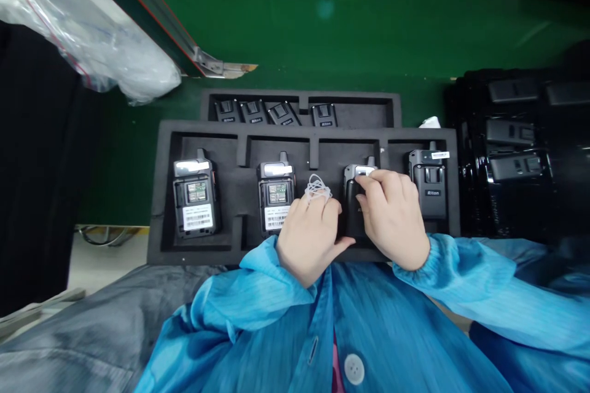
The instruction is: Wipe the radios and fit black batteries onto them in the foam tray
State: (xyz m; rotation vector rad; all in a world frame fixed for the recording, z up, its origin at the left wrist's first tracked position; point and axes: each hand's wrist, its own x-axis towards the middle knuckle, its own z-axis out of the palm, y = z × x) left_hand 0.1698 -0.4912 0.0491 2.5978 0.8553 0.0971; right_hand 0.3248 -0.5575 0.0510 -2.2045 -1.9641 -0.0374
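Note:
A black foam tray (230, 256) holds several handheld radios. The radio (351, 193) right of centre is partly hidden by my right hand (391, 215), whose thumb and index finger press at its upper part. Between that radio and the one on its left is my left hand (310, 233), fingers curled around a small bundle of thin white cord (318, 189), thumb stretched toward the touched radio. Two radios (196, 196) (276, 196) on the left show open backs with white labels. At the far right, another radio (431, 187) has its back cover on.
Behind is a second foam tray (394, 112) with several black covers (324, 115). Black trays with more dark parts (511, 132) stand at the right. Plastic bags (106, 31) and a metal frame bar (147, 6) are at the upper left.

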